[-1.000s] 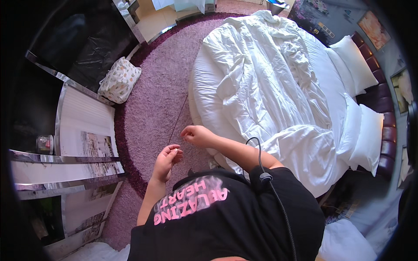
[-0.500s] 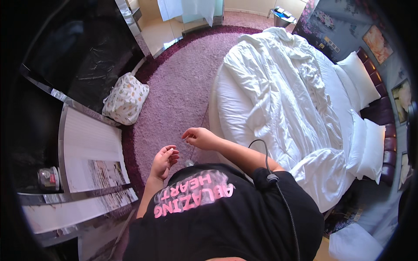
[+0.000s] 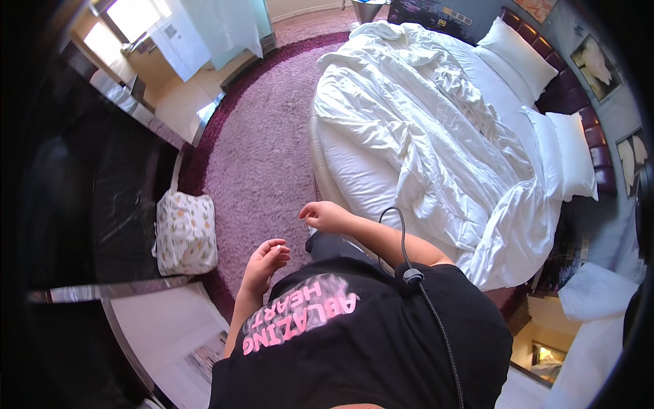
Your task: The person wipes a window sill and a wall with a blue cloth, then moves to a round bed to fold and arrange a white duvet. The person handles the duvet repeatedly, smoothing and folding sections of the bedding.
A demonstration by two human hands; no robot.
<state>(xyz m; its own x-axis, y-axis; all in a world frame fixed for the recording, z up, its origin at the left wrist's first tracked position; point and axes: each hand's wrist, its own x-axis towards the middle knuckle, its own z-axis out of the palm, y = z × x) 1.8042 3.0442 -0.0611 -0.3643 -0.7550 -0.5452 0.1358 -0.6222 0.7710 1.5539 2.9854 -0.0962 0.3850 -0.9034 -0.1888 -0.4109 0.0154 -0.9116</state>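
Observation:
My left hand (image 3: 264, 264) hovers above the purple carpet (image 3: 253, 146), its fingers loosely bent and partly apart. A small pale spot shows at its fingertips, and I cannot make out whether it is a nail. My right hand (image 3: 327, 216) hangs in front of my body, near the edge of the round bed (image 3: 354, 167). Its fingers curve downward, slightly apart, with no object visible in them. A rumpled white duvet (image 3: 415, 129) covers much of the bed. Neither hand touches the bedding.
White pillows (image 3: 518, 58) lean against the dark padded headboard (image 3: 587, 116). A patterned fabric bag (image 3: 186, 233) sits at the left edge of the carpet. Pale curtains (image 3: 228, 31) hang at the far left. A black cable (image 3: 439, 327) runs over my shirt.
My view has turned and shifted, so the bag appears lower and the bed has swung. My left hand's fingers look more bent; both hands stay in front of my body.

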